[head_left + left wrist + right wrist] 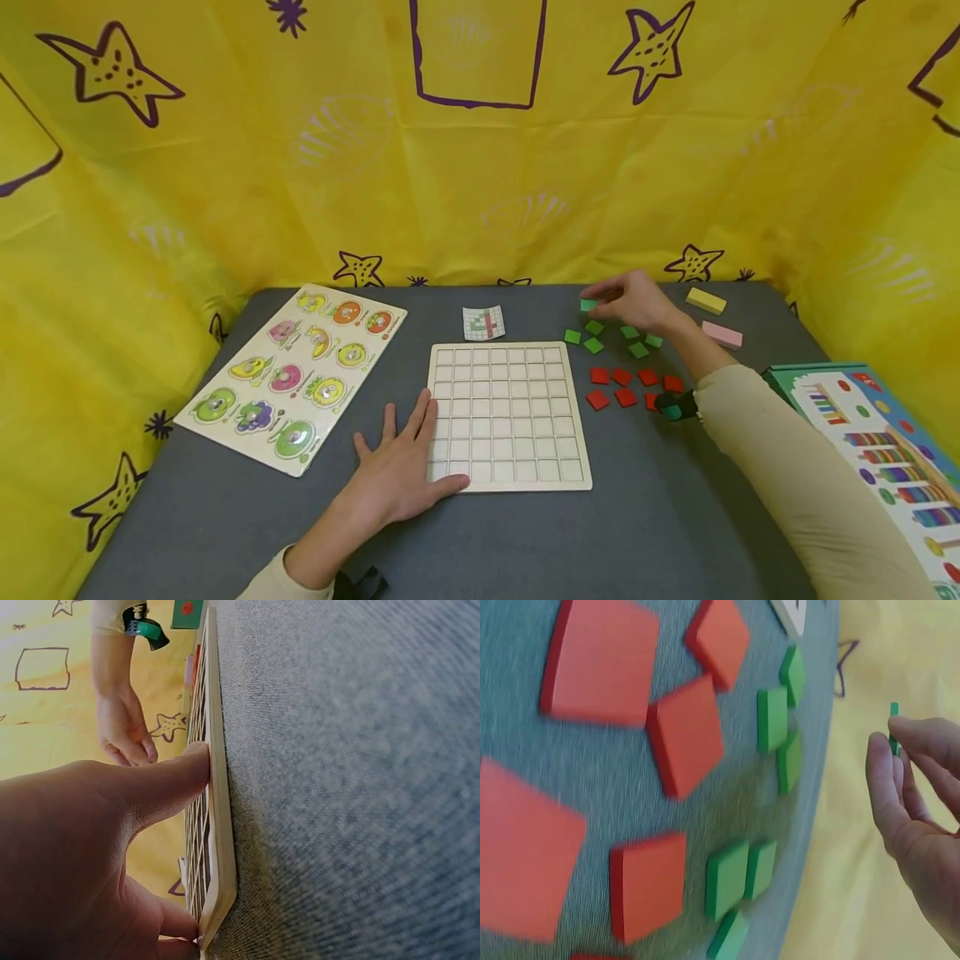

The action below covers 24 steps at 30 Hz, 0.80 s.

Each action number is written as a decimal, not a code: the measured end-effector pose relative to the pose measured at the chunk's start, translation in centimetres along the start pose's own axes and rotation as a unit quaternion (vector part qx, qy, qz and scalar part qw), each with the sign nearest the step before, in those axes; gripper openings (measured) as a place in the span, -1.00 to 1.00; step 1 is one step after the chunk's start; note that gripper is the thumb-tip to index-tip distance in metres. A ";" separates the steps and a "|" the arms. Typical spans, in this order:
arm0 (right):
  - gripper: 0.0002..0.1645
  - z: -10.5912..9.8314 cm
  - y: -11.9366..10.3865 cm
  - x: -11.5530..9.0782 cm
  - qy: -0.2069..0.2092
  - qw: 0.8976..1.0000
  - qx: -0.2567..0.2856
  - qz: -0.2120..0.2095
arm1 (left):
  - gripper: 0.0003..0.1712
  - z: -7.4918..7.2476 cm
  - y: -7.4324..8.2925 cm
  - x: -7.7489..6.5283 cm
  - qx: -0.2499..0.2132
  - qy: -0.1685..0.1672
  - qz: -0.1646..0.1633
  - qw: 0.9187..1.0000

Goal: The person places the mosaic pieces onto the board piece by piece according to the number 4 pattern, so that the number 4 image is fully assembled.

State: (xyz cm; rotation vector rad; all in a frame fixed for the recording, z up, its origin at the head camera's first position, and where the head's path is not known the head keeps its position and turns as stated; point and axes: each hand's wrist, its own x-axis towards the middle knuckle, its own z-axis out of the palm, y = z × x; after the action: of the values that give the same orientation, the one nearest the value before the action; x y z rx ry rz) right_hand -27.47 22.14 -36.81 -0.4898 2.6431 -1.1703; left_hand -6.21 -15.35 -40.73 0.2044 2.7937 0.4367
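Note:
Pinched between the thumb and fingers of my right hand (633, 302) is a green square tile (588, 306), seen edge-on in the right wrist view. The hand is raised over the back of the table, above several loose green tiles (594, 344). Below these lie several red square tiles (626, 397). My left hand (397, 468) rests with spread, straight fingers at the lower left corner of a wooden grid board (512, 486). In the left wrist view its thumb (176, 776) presses on the board's edge. The board's squares hold no tiles.
Behind the board lies a small pattern card (483, 323) with green and red squares. A fruit puzzle board (300, 379) is at left. A yellow block (706, 301) and a pink block (722, 335) lie at back right, near a colourful box (877, 450).

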 end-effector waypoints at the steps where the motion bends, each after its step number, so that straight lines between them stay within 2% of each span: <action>1: -0.58 0.2 -0.3 0.0 -0.002 1.000 0.004 -0.003 | 0.33 0.0 0.0 0.0 0.000 0.001 0.000 1.000; 8: -0.62 1.6 -1.9 0.3 -0.012 1.000 0.003 -0.013 | 0.32 0.0 0.1 -0.2 -0.002 0.004 -0.003 1.000; 17: -0.64 3.0 -2.4 0.5 -0.033 0.999 0.001 -0.013 | 0.32 0.0 0.1 -0.4 0.002 0.002 -0.005 1.000; 24: -0.66 3.6 -3.1 0.7 -0.032 0.999 -0.001 -0.016 | 0.33 0.0 0.2 -0.2 0.001 0.003 -0.006 1.000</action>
State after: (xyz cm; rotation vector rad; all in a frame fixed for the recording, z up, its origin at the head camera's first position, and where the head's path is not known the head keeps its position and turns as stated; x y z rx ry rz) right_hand -26.31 17.51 -36.94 -0.5636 2.5910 -1.1417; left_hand -5.95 -15.18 -40.63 0.1876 2.7988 0.4330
